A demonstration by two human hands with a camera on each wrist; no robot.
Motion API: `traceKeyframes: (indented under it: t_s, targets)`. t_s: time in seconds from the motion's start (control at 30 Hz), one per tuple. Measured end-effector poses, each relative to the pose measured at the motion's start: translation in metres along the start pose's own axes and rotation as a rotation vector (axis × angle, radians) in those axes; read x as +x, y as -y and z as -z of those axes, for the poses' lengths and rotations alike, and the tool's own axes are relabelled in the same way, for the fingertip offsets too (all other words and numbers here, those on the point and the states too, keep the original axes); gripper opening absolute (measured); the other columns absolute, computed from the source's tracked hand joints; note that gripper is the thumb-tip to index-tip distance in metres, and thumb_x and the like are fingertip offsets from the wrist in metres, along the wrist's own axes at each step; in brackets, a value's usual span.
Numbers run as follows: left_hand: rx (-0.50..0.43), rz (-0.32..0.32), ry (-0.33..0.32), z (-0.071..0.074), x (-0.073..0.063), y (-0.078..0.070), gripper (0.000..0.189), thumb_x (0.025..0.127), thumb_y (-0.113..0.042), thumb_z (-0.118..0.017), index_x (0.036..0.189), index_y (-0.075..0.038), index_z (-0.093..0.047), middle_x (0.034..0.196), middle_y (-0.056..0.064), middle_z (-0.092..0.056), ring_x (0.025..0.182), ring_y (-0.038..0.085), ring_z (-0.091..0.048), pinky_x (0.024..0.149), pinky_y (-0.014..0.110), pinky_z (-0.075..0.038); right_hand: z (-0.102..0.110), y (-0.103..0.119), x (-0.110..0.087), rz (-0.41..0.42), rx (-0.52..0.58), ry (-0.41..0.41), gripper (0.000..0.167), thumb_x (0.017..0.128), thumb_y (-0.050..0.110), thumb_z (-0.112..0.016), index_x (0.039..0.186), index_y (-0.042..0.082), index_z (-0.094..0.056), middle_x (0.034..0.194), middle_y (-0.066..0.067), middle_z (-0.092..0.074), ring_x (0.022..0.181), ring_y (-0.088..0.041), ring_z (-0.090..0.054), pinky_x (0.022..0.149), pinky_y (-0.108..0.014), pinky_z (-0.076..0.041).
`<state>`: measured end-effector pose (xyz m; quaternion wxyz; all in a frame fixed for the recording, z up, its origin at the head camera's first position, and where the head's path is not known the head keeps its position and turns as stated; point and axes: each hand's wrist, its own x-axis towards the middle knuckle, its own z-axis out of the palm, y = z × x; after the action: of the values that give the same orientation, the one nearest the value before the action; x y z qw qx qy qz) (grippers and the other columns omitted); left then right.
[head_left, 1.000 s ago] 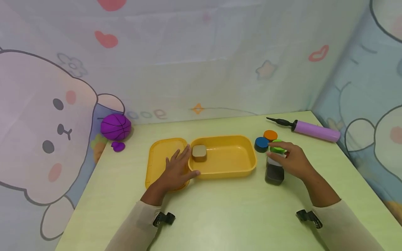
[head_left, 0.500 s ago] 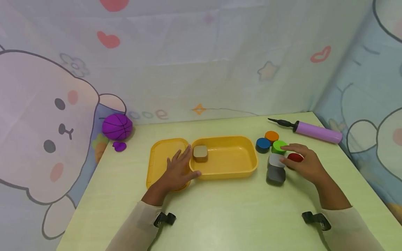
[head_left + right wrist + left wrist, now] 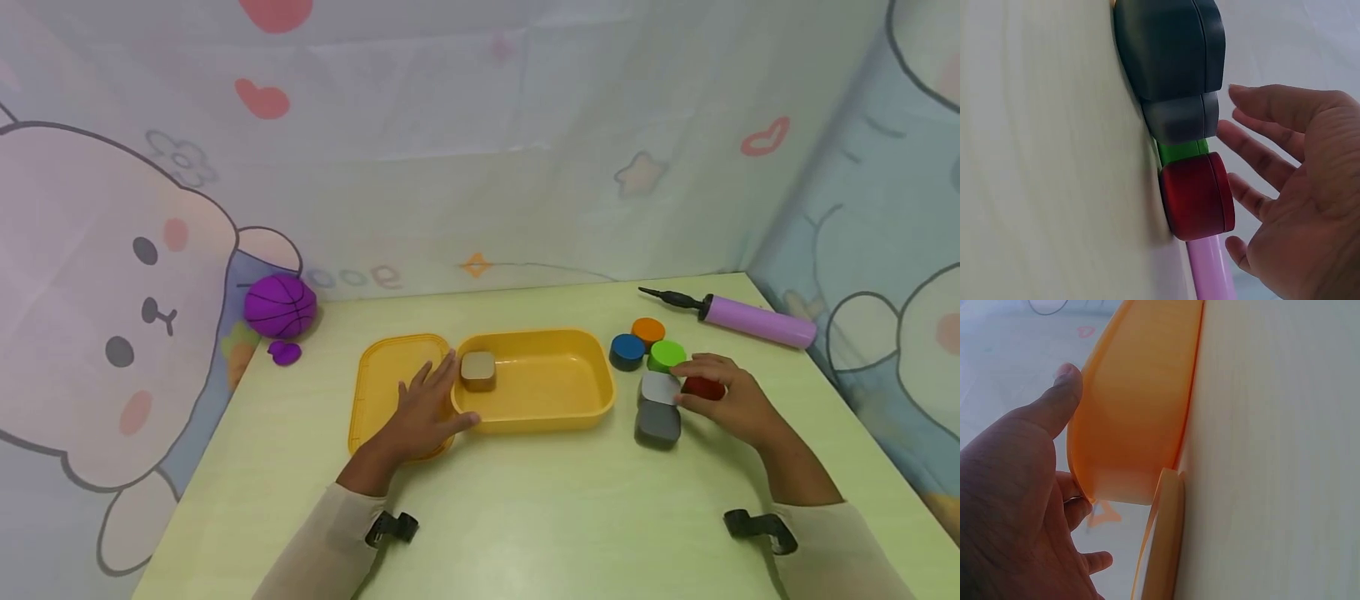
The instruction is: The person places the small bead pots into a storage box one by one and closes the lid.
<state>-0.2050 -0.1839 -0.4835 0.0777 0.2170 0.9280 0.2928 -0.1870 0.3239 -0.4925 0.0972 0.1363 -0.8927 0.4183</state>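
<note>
My left hand (image 3: 422, 417) rests on the left end of a yellow plastic container (image 3: 551, 383), fingers spread, thumb at the near rim. Below that hand a matching yellow lid (image 3: 373, 392) lies flat. Inside the container, at its left end, sits a small gold tin (image 3: 478, 371). My right hand (image 3: 731, 404) hovers over several small tins, thumb and fingers apart beside a light grey tin (image 3: 657, 387). A dark grey tin (image 3: 658, 425) stands in front of it. Partly covered by the hand is a red round tin (image 3: 1194, 197); a gap shows between it and the fingers in the right wrist view.
Green (image 3: 666, 355), blue (image 3: 627, 352) and orange (image 3: 648, 331) round tins cluster behind the grey one. A purple hand pump (image 3: 757, 322) lies at the back right. At the back left are a purple ball (image 3: 281, 306) and a small purple duck (image 3: 284, 352).
My right hand has drawn right and slightly nearer, from over the green and light grey tins to the light grey tin's right side, uncovering the red tin. The left hand stays put.
</note>
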Motion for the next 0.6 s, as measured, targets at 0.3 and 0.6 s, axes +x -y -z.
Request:
traceKeyframes:
  t_s: [0.3,0.6]
  targets:
    - [0.001,0.0,0.016,0.0056,-0.0017,-0.0049,0.102,0.106,-0.061,-0.064,0.177,-0.021,-0.005,0.186,-0.003,0.001,0.172,0.047,0.001,0.122,0.089,0.01,-0.0018,-0.0005,-0.0007,0.047,0.011,0.02,0.036,0.09,0.005,-0.089,0.125,0.005,-0.081,0.13,-0.019,-0.075,0.122,0.016,-0.044,0.1,-0.009,-0.036]
    - [0.0,-0.003,0.01,0.0037,-0.0016,-0.0036,0.102,0.105,-0.063,-0.064,0.178,-0.021,-0.006,0.186,-0.003,-0.001,0.172,0.048,0.001,0.121,0.089,0.01,-0.0032,-0.0075,-0.0024,0.117,0.075,0.044,0.031,0.09,-0.003,-0.086,0.121,0.001,-0.083,0.129,0.013,-0.075,0.127,0.012,-0.047,0.102,-0.002,-0.033]
